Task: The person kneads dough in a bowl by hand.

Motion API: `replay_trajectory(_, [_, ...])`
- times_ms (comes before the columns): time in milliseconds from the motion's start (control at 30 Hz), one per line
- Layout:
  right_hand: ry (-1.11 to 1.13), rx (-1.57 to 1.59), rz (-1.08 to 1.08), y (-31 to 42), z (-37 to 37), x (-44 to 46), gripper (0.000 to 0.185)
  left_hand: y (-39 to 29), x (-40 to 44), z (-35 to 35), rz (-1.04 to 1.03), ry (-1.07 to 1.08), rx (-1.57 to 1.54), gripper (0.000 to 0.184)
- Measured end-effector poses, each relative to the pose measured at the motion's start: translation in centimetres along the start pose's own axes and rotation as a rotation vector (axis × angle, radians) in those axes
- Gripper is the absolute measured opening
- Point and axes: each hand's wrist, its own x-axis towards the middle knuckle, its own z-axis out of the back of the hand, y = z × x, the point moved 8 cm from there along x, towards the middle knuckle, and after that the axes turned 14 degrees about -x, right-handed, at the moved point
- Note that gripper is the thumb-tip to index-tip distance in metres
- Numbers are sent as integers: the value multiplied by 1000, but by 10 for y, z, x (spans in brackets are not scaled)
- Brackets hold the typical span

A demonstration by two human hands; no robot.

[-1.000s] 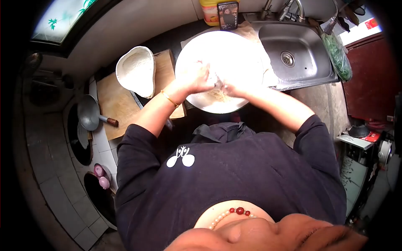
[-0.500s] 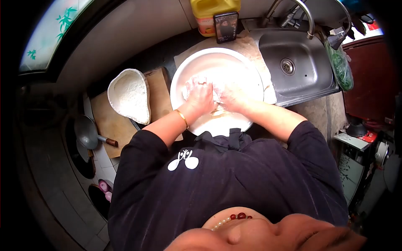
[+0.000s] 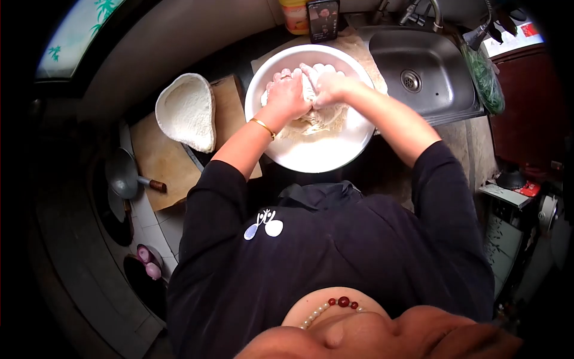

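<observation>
A wide white basin [image 3: 317, 161] sits in front of me with a rough, pale lump of dough [image 3: 317, 122] in it. My left hand [image 3: 289, 93], a gold bangle on its wrist, presses onto the dough with curled fingers. Beside it my right hand [image 3: 329, 87] also grips the dough, its fingers bent over the far side. Flour whitens the fingers of both hands, which lie close together. Part of the dough is hidden under them.
Left of the basin, an open bag of flour [image 3: 185, 113] rests on a wooden board [image 3: 164, 170]. A metal ladle-like pan [image 3: 121, 173] lies further left. Behind stand a phone [image 3: 323, 21] and a yellow jug [image 3: 295, 16]. At right is a steel sink [image 3: 442, 102].
The basin and counter now sit higher in view as the camera has tilted. Both hands have shifted toward the basin's far side, uncovering more dough on the near side.
</observation>
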Motion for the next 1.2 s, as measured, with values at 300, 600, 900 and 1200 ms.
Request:
replay_trajectory(300, [40,27,202,36,-28,-71,84,-41,-107,-13,-333,61,83,76])
replay_trajectory(600, [-193,-61,-109,7,-15,-41,69,5,-54,-63,-136,296,61,90])
replay_trajectory(900, [-571,404,-15,-14,8,-78,41,-27,-29,-3,-273,214,179,62])
replay_trajectory(1200, [-549,331,259,106,-74,-58,40,5,44,5,-124,399,-122,53])
